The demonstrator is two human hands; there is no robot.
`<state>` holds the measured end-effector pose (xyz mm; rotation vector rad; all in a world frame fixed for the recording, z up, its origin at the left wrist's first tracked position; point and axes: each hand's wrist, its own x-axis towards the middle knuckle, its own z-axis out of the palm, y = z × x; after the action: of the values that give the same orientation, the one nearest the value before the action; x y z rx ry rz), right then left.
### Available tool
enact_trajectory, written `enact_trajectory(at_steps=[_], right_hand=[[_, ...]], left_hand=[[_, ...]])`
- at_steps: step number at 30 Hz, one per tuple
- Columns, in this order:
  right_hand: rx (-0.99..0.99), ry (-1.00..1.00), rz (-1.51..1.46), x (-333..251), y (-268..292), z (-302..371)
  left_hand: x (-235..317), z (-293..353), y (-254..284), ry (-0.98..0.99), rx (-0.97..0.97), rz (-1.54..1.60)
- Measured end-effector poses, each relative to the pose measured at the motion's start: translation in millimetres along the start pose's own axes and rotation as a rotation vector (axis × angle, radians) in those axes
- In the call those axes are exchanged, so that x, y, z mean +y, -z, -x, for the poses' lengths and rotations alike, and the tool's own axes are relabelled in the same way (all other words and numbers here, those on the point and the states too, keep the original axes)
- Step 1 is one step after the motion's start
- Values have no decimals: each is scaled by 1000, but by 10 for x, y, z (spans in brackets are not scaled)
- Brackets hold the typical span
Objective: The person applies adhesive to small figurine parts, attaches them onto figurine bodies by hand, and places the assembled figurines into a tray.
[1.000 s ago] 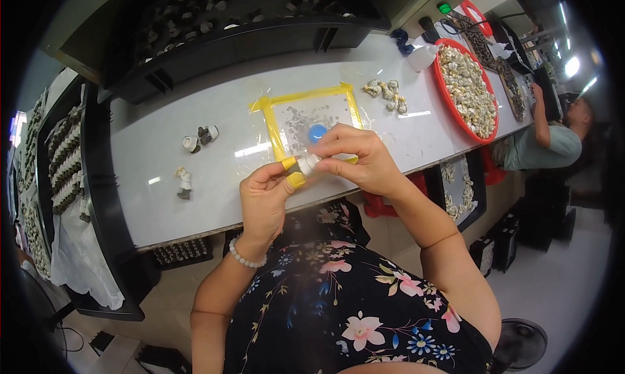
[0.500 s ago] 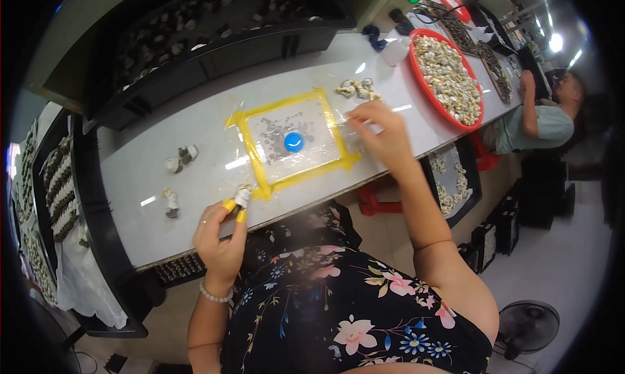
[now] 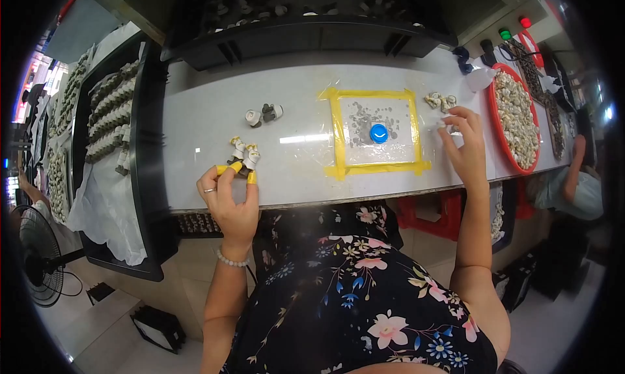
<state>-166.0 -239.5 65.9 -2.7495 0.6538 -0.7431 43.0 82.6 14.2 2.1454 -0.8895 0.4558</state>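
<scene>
My left hand [image 3: 229, 201] wears yellow covers on its fingertips and pinches a small white-and-dark figurine [image 3: 251, 156] with yellowish detail on top. A similar figurine [image 3: 237, 147] stands close beside it on the table. My right hand [image 3: 466, 145] hovers at the right, thumb and fingers bent but apart, just below a small group of cream-and-yellow pieces [image 3: 440, 101]. Whether its fingertips touch a pale piece is hard to make out. Between the hands, a round blue cap-like thing [image 3: 378, 134] sits on a grey-spotted sheet [image 3: 364, 154] framed in yellow tape.
Two more figurines [image 3: 263, 115] lie beyond my left hand. A red basin [image 3: 538, 154] full of cream pieces stands right, beside a white bottle [image 3: 480, 79]. A black tray [image 3: 144, 198] with rows of figurines is at left; a dark shelf [image 3: 286, 43] runs along the back.
The view has swung to the right-hand side's opposite, so the table appears shifted right. My left hand has brought its figurine beside the standing one. My right hand's fingers have spread.
</scene>
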Motion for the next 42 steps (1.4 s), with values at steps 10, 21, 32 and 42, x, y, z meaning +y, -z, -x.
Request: enact_trajectory(at_steps=[10,21,32,42], right_hand=[[-260,110,-147,-281,-160,77],[-144,110,-173,-295,-283,50],[-187,153,-137,-338,-236,-105],[-241,312,-183,-560,-340,-275]], left_hand=[[127,-854,-136,-65,-253,28],[380,-744,-153,-131,-420,63],[499,-426,-356,-35,-582,382],[560,-255,-427,314,-549,959]])
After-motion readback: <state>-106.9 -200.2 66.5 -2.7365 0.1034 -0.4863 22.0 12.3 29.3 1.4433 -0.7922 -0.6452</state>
